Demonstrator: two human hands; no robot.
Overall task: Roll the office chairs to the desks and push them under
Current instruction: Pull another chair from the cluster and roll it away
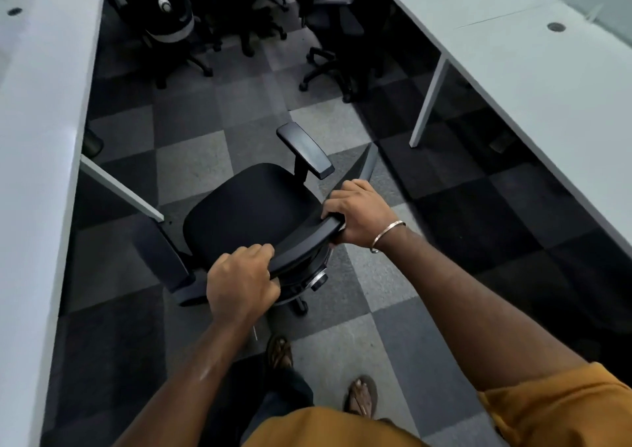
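In the aisle: a black office chair [249, 203] stands on the checkered carpet [191, 166] between two rows of white desks, seat facing away and angled toward the left desk [37, 145].
Left hand [239, 282]: fingers curled over the left part of the backrest top edge [304, 241], gripping it.
Right hand [362, 214]: wrapped round the same edge further right, thumb under, a metal bangle [388, 236] on the wrist.
Chair position: left armrest [164, 258] just beside the left desk's leg [119, 190] and at the desk edge, right armrest [306, 150] out in the aisle; seat not yet under the desktop.
Right desk [533, 80]: well apart from the chair, across the aisle.
Far end: more dark chairs [328, 46] clustered at the top of the aisle, one close to the right desk.
Below: two feet in sandals [360, 395] on the carpet, just behind the chair's base; orange shirt [547, 412] at the bottom edge.
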